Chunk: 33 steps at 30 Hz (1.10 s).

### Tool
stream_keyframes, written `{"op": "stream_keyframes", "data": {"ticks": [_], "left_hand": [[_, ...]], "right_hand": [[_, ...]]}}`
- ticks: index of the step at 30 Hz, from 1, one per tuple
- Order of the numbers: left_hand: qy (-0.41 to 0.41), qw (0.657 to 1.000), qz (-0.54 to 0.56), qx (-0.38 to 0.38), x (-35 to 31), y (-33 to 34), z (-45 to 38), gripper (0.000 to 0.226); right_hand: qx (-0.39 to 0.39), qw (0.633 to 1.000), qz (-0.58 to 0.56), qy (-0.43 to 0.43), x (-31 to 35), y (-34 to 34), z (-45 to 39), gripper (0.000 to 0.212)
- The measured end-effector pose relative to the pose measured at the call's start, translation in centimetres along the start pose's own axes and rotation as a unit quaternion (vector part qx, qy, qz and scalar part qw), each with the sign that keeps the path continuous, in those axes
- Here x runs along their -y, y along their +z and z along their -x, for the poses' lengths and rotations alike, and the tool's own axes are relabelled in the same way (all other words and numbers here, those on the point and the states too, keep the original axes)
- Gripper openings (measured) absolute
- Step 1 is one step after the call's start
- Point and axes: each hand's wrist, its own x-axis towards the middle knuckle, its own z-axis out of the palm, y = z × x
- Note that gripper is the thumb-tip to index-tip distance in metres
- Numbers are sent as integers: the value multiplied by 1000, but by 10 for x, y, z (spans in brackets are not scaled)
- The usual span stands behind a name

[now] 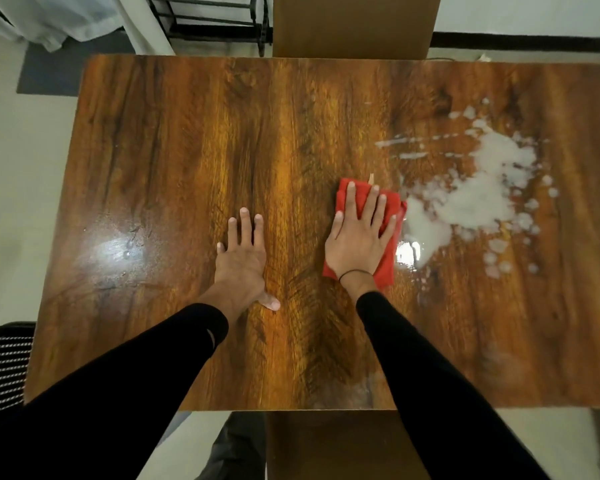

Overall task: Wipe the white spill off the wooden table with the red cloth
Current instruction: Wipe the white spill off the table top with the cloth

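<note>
Looking down from the head camera, the right hand lies flat on the red cloth, its fingers spread and pressing down rather than curled around the fabric, so nothing is pinched or gripped. The cloth sits on the wooden table a little right of centre, and its right edge touches the near lobe of the white spill. That spill lies to the right of the cloth and slightly farther from the person, spreading across the table's right side with thin streaks running leftward and small droplets scattered around it. The left hand rests open and empty on bare wood, well apart from the mess, palm down as if bracing. The right hand is plainly the nearer one. Most of the spill looks untouched, so the wiping seems barely begun; the coming stroke probably needs to push the cloth rightward and away, through the thickest white patch.
</note>
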Motion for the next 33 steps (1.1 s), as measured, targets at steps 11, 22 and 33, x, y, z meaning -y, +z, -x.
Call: {"op": "stream_keyframes", "data": {"ticks": [11,22,33], "left_hand": [[14,999,31,-8,0,-9,15,182],[5,999,33,-5,-3,-8,19,181],[9,999,40,-19,-2,-4,17,183]], "right_hand": [[49,954,63,-289,-82,2,83,63],[58,947,57,-310,-28,-5,25,63],[86,921,92,-369,-129,-24,53,66]]}}
